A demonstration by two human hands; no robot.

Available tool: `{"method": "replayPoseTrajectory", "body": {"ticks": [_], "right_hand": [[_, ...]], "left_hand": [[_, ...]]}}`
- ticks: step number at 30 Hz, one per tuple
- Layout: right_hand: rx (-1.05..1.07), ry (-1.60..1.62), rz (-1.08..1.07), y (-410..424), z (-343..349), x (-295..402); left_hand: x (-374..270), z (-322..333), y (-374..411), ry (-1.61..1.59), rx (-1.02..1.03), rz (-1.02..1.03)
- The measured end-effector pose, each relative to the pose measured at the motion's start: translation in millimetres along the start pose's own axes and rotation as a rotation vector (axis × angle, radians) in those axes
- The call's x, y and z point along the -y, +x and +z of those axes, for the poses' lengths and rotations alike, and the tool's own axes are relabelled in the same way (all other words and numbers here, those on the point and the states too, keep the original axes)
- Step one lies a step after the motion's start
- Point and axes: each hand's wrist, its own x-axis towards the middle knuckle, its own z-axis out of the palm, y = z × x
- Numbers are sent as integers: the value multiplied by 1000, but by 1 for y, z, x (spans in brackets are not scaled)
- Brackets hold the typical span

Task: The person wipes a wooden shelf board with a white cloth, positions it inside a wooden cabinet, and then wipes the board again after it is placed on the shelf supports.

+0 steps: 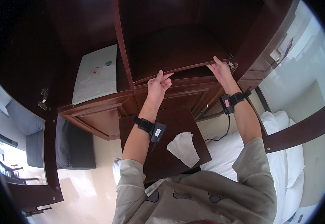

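A dark wooden shelf board [179,47] lies in the right compartment of the cabinet, its front edge tilted up with a dark gap beneath. My left hand [159,85] holds that edge near its left end, thumb on top. Toward the right end, my right hand [220,70] grips the same edge, thumb above and fingers below, close to a metal hinge [233,66]. Below my hands a dark wooden stool or small table [162,140] stands against the cabinet, and a crumpled white cloth [183,149] rests on its top.
A grey-white metal box cover [96,74] bearing a red lightning sign stands in the left compartment. Open glazed doors flank me, the left one [51,156] and the right one [299,131]. A bed with white linen [224,152] is at right, a dark grey sofa [74,145] at left.
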Motion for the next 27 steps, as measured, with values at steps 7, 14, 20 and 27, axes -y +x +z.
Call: {"method": "replayPoseTrajectory", "body": {"ticks": [7, 14, 20, 27], "right_hand": [[-77, 13, -54, -3, 7, -5], [-56, -23, -69, 0, 4, 1], [-46, -44, -115, -3, 5, -4], [-83, -52, -153, -5, 13, -11]], "left_hand": [[2, 0, 1, 5, -20, -36], [1, 7, 0, 44, -34, -31], [0, 9, -4, 61, -26, -33], [-2, 7, -8, 55, -43, -55]]}}
